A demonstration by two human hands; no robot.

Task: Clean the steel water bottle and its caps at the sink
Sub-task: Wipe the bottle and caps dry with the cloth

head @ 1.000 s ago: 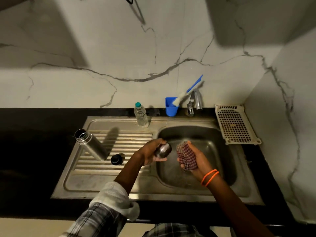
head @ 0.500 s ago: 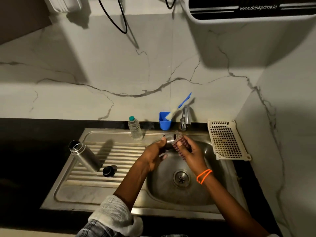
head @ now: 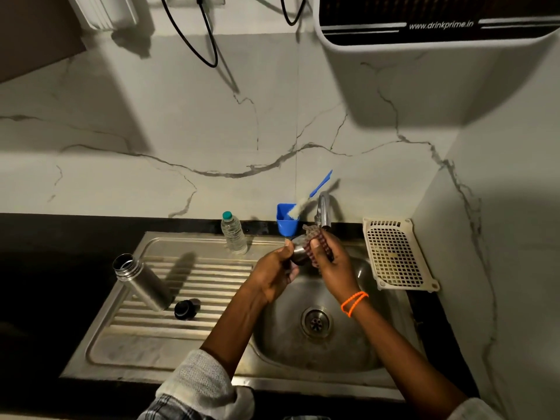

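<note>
We list, at the back of the bench [head: 45, 237], a blue holder [head: 285, 221] with a blue-handled brush [head: 306, 200] leaning out of it, and beside it a clear plastic bottle [head: 233, 233] with a teal cap, standing upright on the sink [head: 188, 369] rim. On the ribbed drainboard we record the steel water bottle [head: 142, 281], uncapped and standing with its open mouth up, and a black cap [head: 186, 309] just beside its base. A cream perforated tray [head: 397, 256] rests to the right of the basin, whose drain [head: 316, 322] is exposed. Over the basin, just under the tap [head: 323, 209], we note the left hand [head: 272, 275] with fingers curled round a steel cap [head: 298, 253], and the right hand [head: 335, 268], orange bands at its wrist, pinching a checked cloth [head: 316, 241] against that cap. The bottle stands well apart from both hands, to their left.
</note>
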